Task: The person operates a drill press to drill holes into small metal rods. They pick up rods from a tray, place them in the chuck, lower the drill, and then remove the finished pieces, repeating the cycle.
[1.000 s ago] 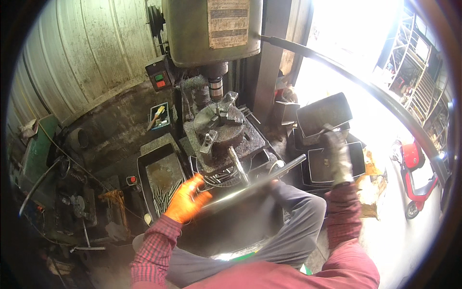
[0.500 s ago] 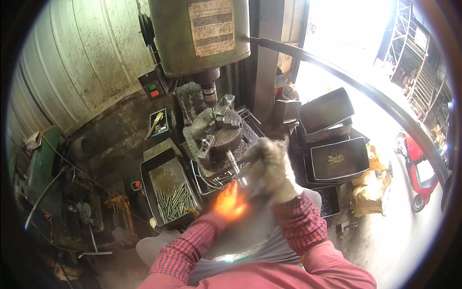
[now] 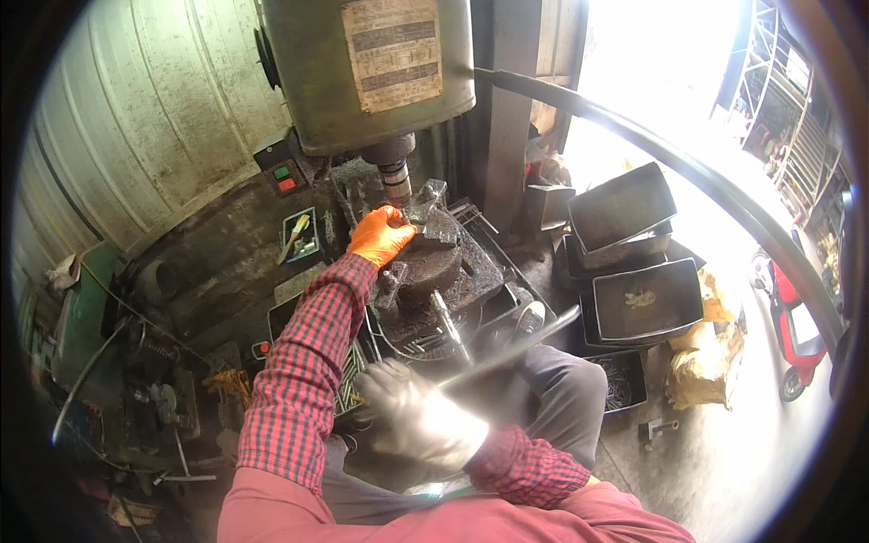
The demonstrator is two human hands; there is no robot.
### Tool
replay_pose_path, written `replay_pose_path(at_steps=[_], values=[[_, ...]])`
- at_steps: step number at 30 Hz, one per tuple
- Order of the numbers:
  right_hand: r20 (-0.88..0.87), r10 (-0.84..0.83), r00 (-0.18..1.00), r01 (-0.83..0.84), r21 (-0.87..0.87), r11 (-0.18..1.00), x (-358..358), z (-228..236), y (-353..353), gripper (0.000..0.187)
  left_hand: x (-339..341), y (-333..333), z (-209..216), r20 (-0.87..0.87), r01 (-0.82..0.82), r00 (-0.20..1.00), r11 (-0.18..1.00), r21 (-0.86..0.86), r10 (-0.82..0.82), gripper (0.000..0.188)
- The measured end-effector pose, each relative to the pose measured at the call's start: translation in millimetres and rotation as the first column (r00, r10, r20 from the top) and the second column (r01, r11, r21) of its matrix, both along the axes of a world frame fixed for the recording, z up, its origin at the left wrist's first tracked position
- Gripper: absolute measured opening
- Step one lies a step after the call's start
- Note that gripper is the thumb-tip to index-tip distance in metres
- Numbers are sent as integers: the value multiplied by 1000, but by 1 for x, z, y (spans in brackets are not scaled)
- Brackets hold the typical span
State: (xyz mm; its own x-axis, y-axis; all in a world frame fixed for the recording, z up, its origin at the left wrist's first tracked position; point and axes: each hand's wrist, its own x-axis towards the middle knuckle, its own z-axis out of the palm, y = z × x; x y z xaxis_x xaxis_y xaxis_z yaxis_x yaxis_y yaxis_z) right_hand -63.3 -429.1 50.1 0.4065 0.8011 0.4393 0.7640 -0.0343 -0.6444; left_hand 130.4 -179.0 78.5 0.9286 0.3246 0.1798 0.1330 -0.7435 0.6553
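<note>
My left hand [image 3: 380, 237], in an orange glove, reaches to the chuck-like clamp [image 3: 430, 271] under the spindle [image 3: 395, 181] of a green bench machine [image 3: 317, 109]. Its fingertips are pinched together at the jaws; whatever they hold is hidden. Low in front of the clamp, my right hand [image 3: 412, 412], in a whitish glove, is blurred by motion. It seems closed round the near end of a long grey metal bar [image 3: 529, 342], which slants up to the right above my knee. A short shiny handle [image 3: 450, 326] sticks out from the clamp toward me.
Left of the clamp, a tray of metal rods [image 3: 348, 385] is partly hidden behind my left sleeve. Further left are a small tray with a brush [image 3: 298, 237] and a switch box [image 3: 282, 172]. Dark bins [image 3: 625, 217] are stacked at right, beside a black curved bar [image 3: 670, 149].
My left hand has moved up and away from me to the clamp jaws. My right hand has swung down and left, and the long bar now shows slanting from it.
</note>
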Motion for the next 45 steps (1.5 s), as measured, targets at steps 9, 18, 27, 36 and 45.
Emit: replay_pose_path(at_steps=[9, 18, 27, 36, 45], values=[[-905, 19, 424, 589, 292, 753, 75, -1, -126, 91, 9, 13, -22, 121, 80, 991, 988, -133, -64, 32], [-534, -95, 840, -125, -360, 924, 46, -65, -75, 70, 2, 15, -12, 170, 117, 984, 892, -437, -46, 13], [-388, -404, 828, 353, -198, 914, 62, -12, -190, 55, -49, 50, -23, 275, 135, 942, 529, -838, 195, 15], [-570, -434, 698, 245, -379, 892, 39, -1, -191, 52, -9, 25, -16, 357, 226, 926, 580, -783, 121, 24], [-375, -361, 854, 222, -365, 904, 34, 4, -191, 55, 10, 15, -37, 379, 280, 922, 535, -797, 83, 12]])
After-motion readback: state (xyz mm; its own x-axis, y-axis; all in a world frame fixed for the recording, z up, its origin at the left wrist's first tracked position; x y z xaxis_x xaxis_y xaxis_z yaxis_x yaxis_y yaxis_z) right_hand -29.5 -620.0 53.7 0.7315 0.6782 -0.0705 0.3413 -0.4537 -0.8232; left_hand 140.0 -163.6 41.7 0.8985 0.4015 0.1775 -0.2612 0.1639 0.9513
